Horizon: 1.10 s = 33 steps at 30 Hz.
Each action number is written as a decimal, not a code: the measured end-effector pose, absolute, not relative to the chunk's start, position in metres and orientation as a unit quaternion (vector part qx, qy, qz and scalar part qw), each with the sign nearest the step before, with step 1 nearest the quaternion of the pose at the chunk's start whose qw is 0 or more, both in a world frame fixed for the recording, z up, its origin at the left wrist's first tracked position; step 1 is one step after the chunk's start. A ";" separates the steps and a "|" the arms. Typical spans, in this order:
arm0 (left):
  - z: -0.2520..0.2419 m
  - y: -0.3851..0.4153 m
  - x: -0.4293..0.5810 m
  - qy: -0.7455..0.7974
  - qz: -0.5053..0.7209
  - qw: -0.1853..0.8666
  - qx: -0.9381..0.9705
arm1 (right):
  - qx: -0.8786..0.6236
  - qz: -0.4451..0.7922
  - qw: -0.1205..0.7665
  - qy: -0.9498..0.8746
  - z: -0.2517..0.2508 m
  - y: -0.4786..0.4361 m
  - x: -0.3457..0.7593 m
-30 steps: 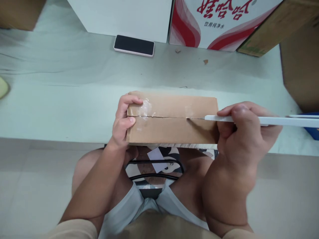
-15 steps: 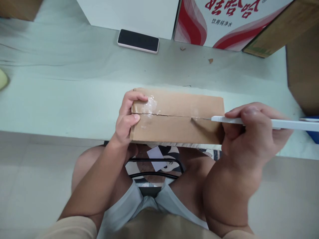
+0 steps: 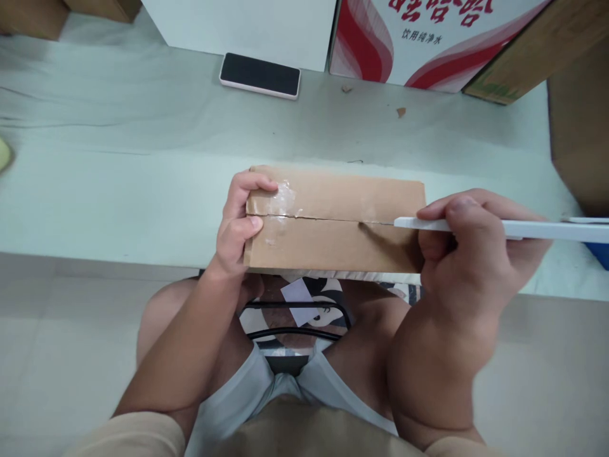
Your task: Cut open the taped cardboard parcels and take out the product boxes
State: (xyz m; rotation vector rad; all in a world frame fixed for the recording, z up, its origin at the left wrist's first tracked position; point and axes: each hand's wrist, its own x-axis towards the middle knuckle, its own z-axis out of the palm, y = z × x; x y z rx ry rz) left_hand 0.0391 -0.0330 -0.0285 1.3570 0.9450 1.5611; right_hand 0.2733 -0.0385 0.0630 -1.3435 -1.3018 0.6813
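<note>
A small brown cardboard box (image 3: 323, 244) lies at the table's front edge, with a seam running lengthwise across its top. Patches of clear tape (image 3: 284, 198) cling near its left end. My left hand (image 3: 238, 216) is closed around that end, fingers over the top and thumb by the seam. In my closed right hand (image 3: 480, 247) is a white utility knife (image 3: 428, 223), pointing left over the box's right part. Its thin blade lies along the seam; how deep it sits I cannot tell.
A phone (image 3: 260, 75) lies at the back against a white box (image 3: 242, 28). Beside it stand a red-and-white carton (image 3: 428, 54) and brown cardboard (image 3: 518, 63). Small cardboard scraps (image 3: 401, 112) lie on the pale green tablecloth (image 3: 143, 190). Something blue (image 3: 597, 254) shows at far right.
The utility knife and my right hand have moved slightly left along the seam, and less of the blade shows. My left hand keeps its hold on the box.
</note>
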 end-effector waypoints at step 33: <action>-0.029 -0.032 0.035 0.392 0.613 0.399 0.558 | -0.486 0.278 0.648 -0.517 0.059 -0.032 0.271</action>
